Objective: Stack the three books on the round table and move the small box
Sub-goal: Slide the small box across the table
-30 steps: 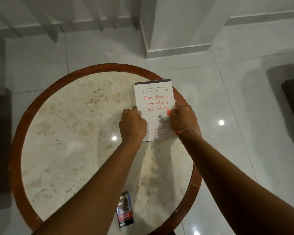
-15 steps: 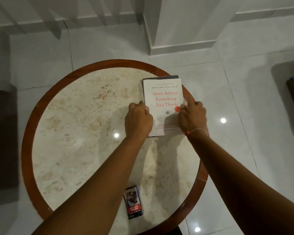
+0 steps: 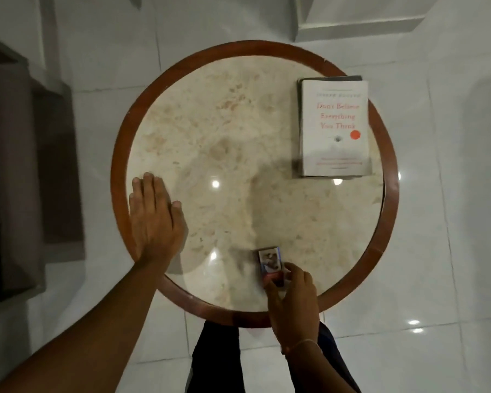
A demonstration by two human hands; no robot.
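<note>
A stack of books [image 3: 334, 127], topped by a white one with red lettering, lies at the right side of the round table [image 3: 390, 211]; a darker book's edge shows under it. The small box [image 3: 270, 265] sits near the table's front edge. My right hand [image 3: 292, 302] has its fingers closed around the box's near end. Flat on the table's left rim rests my left hand [image 3: 152, 219], fingers extended and holding nothing.
The table has a marble top and a brown wooden rim and stands on glossy white floor tiles. A dark piece of furniture [image 3: 26, 171] stands to the left. A white wall corner [image 3: 352, 21] is at the back. My legs show below the table.
Both hands have let go of the book stack and pulled back. My right hand has come onto the small box, and my left hand has gone to the table's left edge.
</note>
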